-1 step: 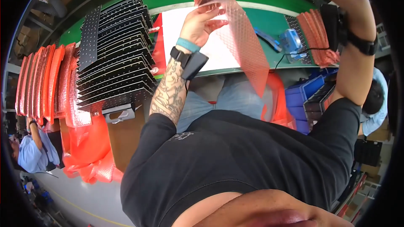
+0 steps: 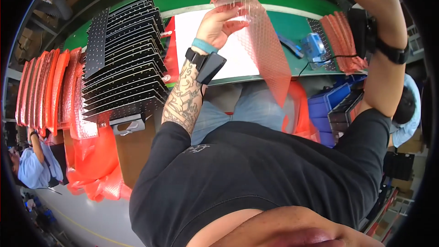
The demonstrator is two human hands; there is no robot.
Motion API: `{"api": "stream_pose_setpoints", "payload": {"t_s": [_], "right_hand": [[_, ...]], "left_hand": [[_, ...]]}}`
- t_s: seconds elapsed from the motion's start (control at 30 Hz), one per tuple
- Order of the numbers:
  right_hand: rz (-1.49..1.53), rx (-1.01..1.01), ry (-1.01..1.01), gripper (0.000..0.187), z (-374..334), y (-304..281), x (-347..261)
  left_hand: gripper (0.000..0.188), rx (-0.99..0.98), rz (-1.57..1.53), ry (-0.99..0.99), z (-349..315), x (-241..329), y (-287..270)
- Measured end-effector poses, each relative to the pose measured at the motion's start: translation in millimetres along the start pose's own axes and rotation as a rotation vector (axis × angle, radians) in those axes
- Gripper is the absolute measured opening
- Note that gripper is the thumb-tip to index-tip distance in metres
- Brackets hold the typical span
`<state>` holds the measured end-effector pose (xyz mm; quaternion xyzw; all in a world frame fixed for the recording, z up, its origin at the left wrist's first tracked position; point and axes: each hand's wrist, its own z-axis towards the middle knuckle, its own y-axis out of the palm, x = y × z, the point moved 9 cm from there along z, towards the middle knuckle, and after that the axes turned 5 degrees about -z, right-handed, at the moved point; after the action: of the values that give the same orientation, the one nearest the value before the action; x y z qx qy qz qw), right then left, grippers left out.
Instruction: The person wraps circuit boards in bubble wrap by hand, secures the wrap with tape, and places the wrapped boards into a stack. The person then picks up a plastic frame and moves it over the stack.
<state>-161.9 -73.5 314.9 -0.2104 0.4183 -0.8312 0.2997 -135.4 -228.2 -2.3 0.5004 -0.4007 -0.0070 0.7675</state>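
Of my two hands, the left hand [image 2: 216, 27] is standing partly open, its thumb and fingers showing a gap between them, and its fingertips are showing reddish through a clear red bubble-wrap piece [image 2: 270, 48]. Whether those fingertips are pinching the film, I cannot tell. My right hand is lying out of view past the upper edge, where my right arm [image 2: 386, 18] is reaching up, so I cannot tell what it is holding. The bubble-wrap piece is hanging at a slant in front of me, running from the top edge down past the near rim of the green tabletop [image 2: 286, 20]. Behind it, a white sheet [image 2: 190, 32] is lying on the tabletop. To its right, a blue-and-black tool [image 2: 289, 46] and a small blue object [image 2: 313, 45] are resting, with a black cable [image 2: 340, 56] curving near them and a red bubble-wrap stack [image 2: 342, 41] sitting beyond. Left of my forearm, a row of black dotted panels [image 2: 128, 66] is standing on edge, and red bubble-wrap packs [image 2: 41, 91] are lining up farther left. Blue bins [image 2: 323, 105] are sitting below on my right.
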Motion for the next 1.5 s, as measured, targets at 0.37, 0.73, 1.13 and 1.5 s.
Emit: {"api": "stream_pose_setpoints", "payload": {"t_s": [0.37,0.73,1.13,1.5], "right_hand": [[-0.269,0.2,-0.119,0.031,-92,106,14],[-0.183,-0.167,0.146,0.037,-164,219,-6],[0.083,-0.362,0.317,0.057,-164,268,2],[0.433,-0.339,1.336,0.057,-106,457,373]], "left_hand": [[0.039,-0.075,-0.373,-0.191,-24,-71,32],[0.056,0.101,-0.68,-0.397,-110,-90,8],[0.049,0.402,-0.359,-0.272,-109,-93,-36],[0.033,0.507,-0.063,-0.185,-113,-67,-80]]}}
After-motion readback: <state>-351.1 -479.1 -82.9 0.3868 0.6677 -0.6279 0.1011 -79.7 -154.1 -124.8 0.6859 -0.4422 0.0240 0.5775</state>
